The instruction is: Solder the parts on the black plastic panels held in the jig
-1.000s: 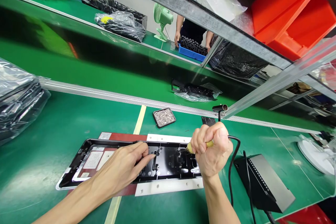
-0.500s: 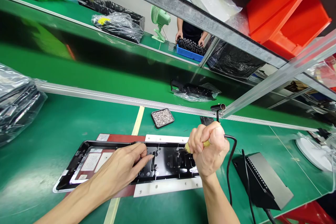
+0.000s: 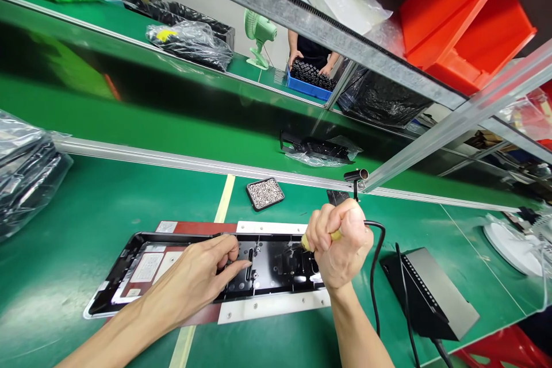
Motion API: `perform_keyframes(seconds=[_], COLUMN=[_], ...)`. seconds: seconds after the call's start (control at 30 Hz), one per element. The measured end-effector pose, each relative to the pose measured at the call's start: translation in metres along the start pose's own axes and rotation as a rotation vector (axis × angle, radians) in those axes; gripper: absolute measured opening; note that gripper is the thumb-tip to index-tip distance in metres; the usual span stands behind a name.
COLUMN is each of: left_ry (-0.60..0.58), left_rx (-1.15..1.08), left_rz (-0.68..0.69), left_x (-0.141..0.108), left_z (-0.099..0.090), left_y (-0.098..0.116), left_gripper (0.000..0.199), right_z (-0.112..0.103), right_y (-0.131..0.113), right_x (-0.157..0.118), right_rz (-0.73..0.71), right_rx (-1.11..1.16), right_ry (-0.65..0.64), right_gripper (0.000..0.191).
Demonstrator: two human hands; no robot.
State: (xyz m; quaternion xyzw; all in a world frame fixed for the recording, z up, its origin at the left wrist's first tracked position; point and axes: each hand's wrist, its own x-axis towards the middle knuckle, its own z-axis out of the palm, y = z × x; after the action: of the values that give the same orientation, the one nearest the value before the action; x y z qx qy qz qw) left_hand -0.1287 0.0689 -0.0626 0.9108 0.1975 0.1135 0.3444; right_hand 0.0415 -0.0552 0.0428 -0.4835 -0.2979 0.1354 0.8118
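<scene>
A long black plastic housing point(image 3: 269, 267) with ribs and posts lies on a reddish-brown board edged with white strips point(image 3: 276, 305). My left hand point(image 3: 215, 261) rests over its middle, fingers curled and thumb pointing right beside a slot; anything pinched inside is hidden. Above the housing's right part, my right hand point(image 3: 345, 241) is wrapped in a fist around the yellow handle of what looks like a soldering iron point(image 3: 306, 241). Its tip is hard to make out against the black plastic. A black cord point(image 3: 379, 270) runs down beside this hand. Behind the housing sits a small black tray of tiny metal pieces point(image 3: 266, 193).
A tube-shaped holder point(image 3: 356, 175) stands behind my right hand. To the right lies a black-and-grey box point(image 3: 431, 293) with cords. Bagged parts point(image 3: 30, 172) are at left. A metal post point(image 3: 431, 126) and red bin point(image 3: 466, 23) rise at right. Across the bench, a person handles a blue tray point(image 3: 308, 87).
The whole view has shifted slightly. Both hands keep nearly the same places over the housing, and my right hand still grips the yellow handle.
</scene>
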Motion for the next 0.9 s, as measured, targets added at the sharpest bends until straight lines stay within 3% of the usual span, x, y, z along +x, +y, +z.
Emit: perform_keyframes(seconds=[0.9], left_ry=[-0.036], left_rx=[-0.001], left_rz=[-0.023], left_x=[-0.0007], left_z=[0.0023], left_y=[-0.0041], left_gripper=[0.031], right_z=[-0.0001], right_y=[0.0015], right_x=[-0.0009], right_rz=[-0.026], right_rx=[0.007], right_ry=[-0.013], right_gripper=[0.043])
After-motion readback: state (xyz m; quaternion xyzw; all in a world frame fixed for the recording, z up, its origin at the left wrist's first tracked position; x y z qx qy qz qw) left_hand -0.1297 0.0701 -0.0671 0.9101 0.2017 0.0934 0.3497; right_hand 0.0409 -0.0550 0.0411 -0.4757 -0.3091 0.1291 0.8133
